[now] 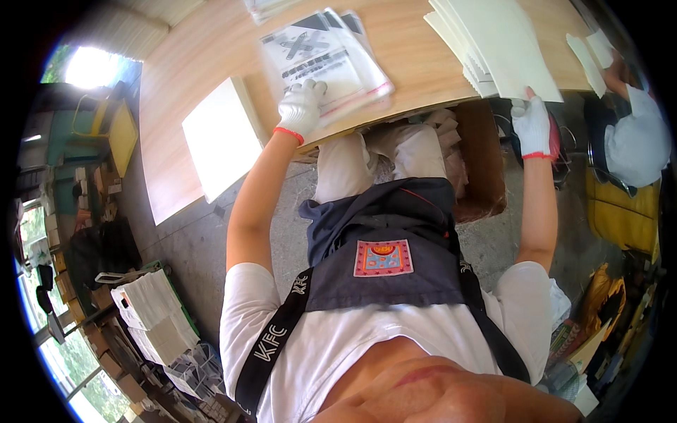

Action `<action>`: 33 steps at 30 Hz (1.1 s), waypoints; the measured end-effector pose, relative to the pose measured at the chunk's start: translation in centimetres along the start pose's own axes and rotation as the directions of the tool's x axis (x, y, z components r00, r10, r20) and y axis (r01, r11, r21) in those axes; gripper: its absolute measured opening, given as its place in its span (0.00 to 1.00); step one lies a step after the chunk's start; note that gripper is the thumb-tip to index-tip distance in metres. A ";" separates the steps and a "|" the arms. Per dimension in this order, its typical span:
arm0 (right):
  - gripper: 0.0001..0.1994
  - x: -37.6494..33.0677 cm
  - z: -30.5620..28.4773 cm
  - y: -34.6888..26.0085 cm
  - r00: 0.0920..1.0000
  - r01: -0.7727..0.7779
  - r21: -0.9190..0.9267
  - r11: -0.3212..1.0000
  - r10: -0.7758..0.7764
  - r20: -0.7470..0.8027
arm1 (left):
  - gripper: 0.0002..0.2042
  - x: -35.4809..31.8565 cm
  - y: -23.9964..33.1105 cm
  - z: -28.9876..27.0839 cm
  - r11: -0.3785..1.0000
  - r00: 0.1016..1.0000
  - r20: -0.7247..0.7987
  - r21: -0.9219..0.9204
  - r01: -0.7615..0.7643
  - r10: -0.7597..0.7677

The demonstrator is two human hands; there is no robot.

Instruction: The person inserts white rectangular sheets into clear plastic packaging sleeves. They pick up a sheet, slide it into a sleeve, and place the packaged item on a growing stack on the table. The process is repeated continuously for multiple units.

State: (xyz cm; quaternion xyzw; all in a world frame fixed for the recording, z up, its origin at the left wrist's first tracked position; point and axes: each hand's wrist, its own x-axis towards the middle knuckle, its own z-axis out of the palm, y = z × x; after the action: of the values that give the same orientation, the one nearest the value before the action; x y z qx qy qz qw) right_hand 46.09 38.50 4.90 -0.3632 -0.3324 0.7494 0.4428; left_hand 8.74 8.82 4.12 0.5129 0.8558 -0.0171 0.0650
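Observation:
My left hand, in a white glove with a red cuff, lies on a pile of clear plastic packets with black-and-white printed fronts. Its fingers are apart on the near left part of the pile. Over on the right, my right hand, gloved the same way, pinches the near edge of a cream sheet between thumb and fingers. That sheet lies over a fanned stack of cream sheets at the table edge. How many sheets the pinch takes in is hidden.
A white stack of paper stands on the wooden table at left. Under the table sits a cardboard box with crumpled paper. Another person sits at far right, handling sheets. White bundles stand at lower left.

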 end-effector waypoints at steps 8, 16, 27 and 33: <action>0.16 -10.8 7.1 2.3 0.946 -0.196 -0.226 0.954 0.244 0.212 | 0.10 1.8 -2.4 2.7 0.883 0.988 -0.143 -0.453 -0.122 0.063; 0.15 -11.9 5.6 13.2 0.794 -0.475 -0.177 0.862 0.507 0.336 | 0.10 -0.6 -0.9 2.9 0.917 0.918 -0.380 -0.396 -0.049 -0.114; 0.13 -14.0 8.2 15.4 0.882 -0.466 0.034 0.884 0.461 0.094 | 0.15 -2.1 -2.5 2.2 0.741 0.923 -0.366 -0.652 -0.162 -0.120; 0.13 -15.3 8.6 15.9 0.875 -0.463 -0.010 0.887 0.458 0.158 | 0.13 -3.9 -0.1 2.3 0.816 0.855 -0.501 -0.545 -0.193 -0.132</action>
State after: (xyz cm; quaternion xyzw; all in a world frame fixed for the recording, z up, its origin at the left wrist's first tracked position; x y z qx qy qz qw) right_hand 37.39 16.99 0.09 -0.3657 -0.2596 0.8638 0.2295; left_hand 10.74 5.12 2.34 0.4680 0.7967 0.3822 -0.0148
